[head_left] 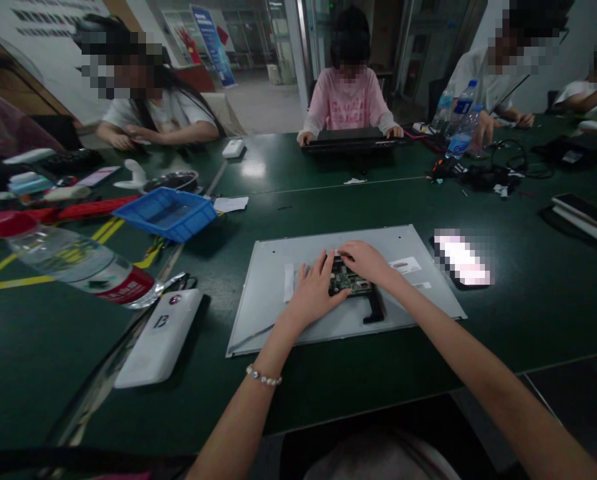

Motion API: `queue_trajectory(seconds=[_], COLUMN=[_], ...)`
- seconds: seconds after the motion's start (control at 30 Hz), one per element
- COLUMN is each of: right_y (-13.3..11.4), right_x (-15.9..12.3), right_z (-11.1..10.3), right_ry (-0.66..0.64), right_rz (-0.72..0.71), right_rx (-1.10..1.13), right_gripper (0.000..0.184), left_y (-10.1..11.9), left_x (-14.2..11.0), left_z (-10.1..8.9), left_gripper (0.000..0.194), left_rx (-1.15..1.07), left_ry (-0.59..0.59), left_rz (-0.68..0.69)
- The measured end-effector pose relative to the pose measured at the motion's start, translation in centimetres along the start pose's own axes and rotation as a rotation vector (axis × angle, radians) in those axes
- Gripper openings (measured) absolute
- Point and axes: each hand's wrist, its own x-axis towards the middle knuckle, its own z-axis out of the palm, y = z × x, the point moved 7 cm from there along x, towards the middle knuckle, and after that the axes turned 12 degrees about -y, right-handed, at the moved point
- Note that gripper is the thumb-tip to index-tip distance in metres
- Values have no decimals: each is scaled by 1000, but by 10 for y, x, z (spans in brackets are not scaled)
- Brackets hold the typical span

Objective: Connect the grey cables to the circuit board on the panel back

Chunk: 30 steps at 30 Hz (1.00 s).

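A green circuit board (358, 285) in a dark frame lies on a flat light-grey panel (268, 287) in front of me. My left hand (314, 290) rests over the board's left side, fingers stretched and spread, thumb along its near edge. At the far edge of the board, my right hand (363, 260) is closed with its fingers bent down; what the fingertips grip is hidden. A black bent arm (375, 310) sticks out from the board's near right corner. White labels (403, 265) are stuck on the panel to the right.
A phone (462, 259) lies right of the panel. To the left are a white power bank (161, 340), a water bottle (88, 263) on its side and a blue bin (168, 213). Across the green table (298, 167), a person in pink (348, 100) holds a dark flat panel (353, 143).
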Motion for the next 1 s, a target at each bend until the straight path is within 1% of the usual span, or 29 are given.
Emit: queue_trajectory(seconds=[0.07, 0.13, 0.2, 0.3, 0.37, 0.47, 0.53, 0.63, 0.8, 0.9, 1.0], right_y=[2, 10, 25, 55, 75, 94, 99, 99, 101, 102, 100], right_x=[-3, -13, -30, -65, -88, -110, -115, -116, -118, -119, -119], right_z=[-7, -18, -31, -44, -46, -39, -32, -23, -17, -16, -17], right_ry=[20, 58, 80, 54, 31, 6, 1, -18, -53, -58, -40], right_rz=[-5, 19, 72, 163, 224, 279, 291, 285, 268, 277, 279], right_rx=[15, 13, 11, 48, 88, 178, 235, 292, 339, 336, 326], right_gripper=[26, 29, 31, 32, 32, 33, 34, 34, 29, 26, 22], left_y=[0, -1, -1, 0, 2, 5, 7, 7, 8, 19, 39], left_x=[0, 0, 0, -1, -1, -2, -2, -1, -2, -3, -5], left_z=[-1, -2, -3, -6, -9, -13, -14, -12, -13, -16, -18], left_gripper=[89, 90, 90, 89, 88, 84, 83, 84, 82, 77, 72], left_rx=[-3, -12, -21, -8, 23, 67, 80, 88, 137, 190, 228], left_ry=[9, 19, 24, 24, 32, 44, 40, 31, 34, 33, 23], left_rz=[-2, 1, 0, -3, 3, 15, 19, 18, 33, 70, 144])
